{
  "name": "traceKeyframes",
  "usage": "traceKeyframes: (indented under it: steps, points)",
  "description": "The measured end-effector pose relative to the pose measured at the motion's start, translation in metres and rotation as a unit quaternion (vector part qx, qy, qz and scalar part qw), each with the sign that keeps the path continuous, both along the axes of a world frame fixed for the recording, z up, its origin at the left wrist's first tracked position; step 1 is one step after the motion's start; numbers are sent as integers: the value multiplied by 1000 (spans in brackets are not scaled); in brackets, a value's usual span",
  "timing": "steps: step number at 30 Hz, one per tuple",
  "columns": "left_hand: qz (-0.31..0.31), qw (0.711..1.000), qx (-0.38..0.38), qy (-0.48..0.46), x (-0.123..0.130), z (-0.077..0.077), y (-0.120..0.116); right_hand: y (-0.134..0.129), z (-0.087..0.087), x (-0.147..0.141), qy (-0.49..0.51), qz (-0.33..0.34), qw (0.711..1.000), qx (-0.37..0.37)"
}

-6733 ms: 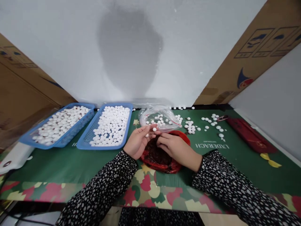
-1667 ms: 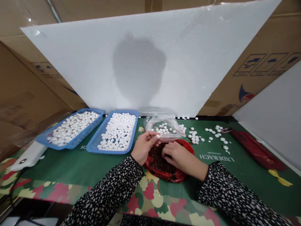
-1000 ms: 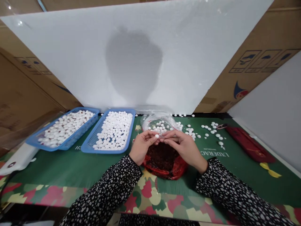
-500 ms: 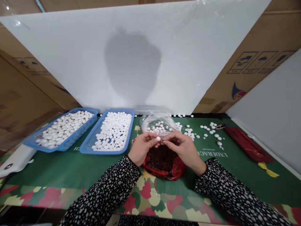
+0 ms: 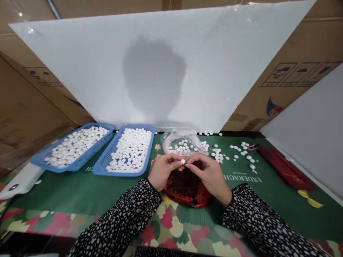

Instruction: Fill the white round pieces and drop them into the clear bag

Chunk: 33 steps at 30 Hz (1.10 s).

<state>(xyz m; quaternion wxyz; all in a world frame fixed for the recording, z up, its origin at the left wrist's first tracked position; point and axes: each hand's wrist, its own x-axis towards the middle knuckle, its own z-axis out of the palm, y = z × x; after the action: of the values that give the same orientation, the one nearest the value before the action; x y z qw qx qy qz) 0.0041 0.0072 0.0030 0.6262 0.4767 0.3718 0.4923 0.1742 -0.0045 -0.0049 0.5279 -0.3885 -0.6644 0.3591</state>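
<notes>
Between the fingertips of both hands is a small white ball (image 5: 183,161). My left hand (image 5: 164,170) pinches it from the left, its fingers closed. From the right, the thumb and fingers of my right hand (image 5: 209,174) are pinched together close against it; whatever they hold there is too small to make out. Below both hands lies an open red bag (image 5: 177,198) with dark brown small pieces (image 5: 184,182) inside. Just behind the hands, a clear plastic bag (image 5: 167,141) holds more white balls.
Two blue baskets (image 5: 93,170) (image 5: 80,164) of white balls stand at the left, beside a white device (image 5: 23,182). Loose white balls (image 5: 218,155) are scattered right of centre. A dark red pouch (image 5: 286,167) with a yellow ribbon (image 5: 309,198) lies at the right. A white board (image 5: 214,71) rises behind.
The view has shifted slightly, so the surroundings appear a little lower and further right. Both hands stay together at the white ball, with only a slight change in finger position.
</notes>
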Motion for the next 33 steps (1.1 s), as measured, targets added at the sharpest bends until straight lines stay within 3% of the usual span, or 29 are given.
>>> traceKeyframes:
  steps: [12,17,19,21,23,25,28,30,33]
  points:
    - [38,996,44,70,-1,0,-2,1,-2,-3,-26,-33,999,-8]
    - [16,998,34,41,1,8,-7,-1,9,-1,-111,20,989,99]
    - [11,997,49,59,-6,17,-9,-1,16,2,-151,-1,975,160]
    - [35,982,107,152,-26,30,-10,3,22,5,-190,-52,951,237]
    - [107,918,188,334,-58,43,-8,16,26,9,-228,-105,918,308]
    - [152,817,212,514,-97,53,-2,34,28,13,-272,-130,893,334]
    - [90,681,122,717,-149,55,10,57,23,18,-350,-82,889,283]
    - [61,657,87,746,-171,49,17,59,18,21,-366,-55,894,253]
    - [35,638,55,767,-184,37,24,43,10,27,-358,-53,896,256]
